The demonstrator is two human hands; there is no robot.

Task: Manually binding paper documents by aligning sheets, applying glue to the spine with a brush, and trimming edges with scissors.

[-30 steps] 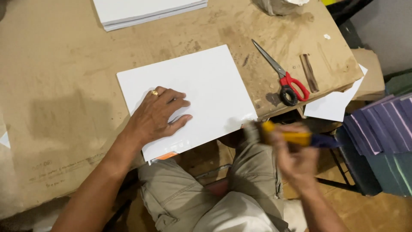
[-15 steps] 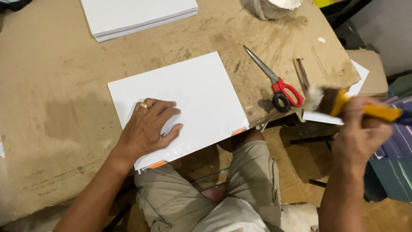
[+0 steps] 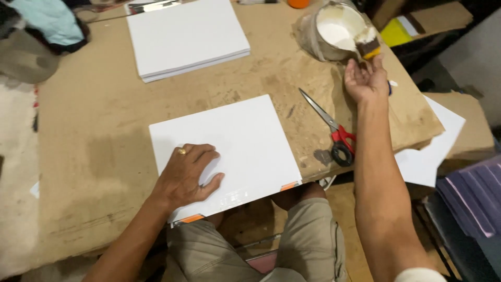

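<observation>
Glue-loading step judged in hand. Brush (image 3: 368, 48), clamped in right hand (image 3: 365, 81), is dipped in paste tub (image 3: 334, 31), upper right. Left hand (image 3: 185, 177), fingers spread flat, pins white board (image 3: 229, 151) at centre. Next move calls for a loaded brush carried over without drips.

Both forearms were bare, with no sleeves in view. The left hand (image 3: 185, 177) wore a gold ring on one finger. The legs were in khaki shorts (image 3: 308, 245), and something white, perhaps a sleeve edge, showed at the right elbow.
</observation>
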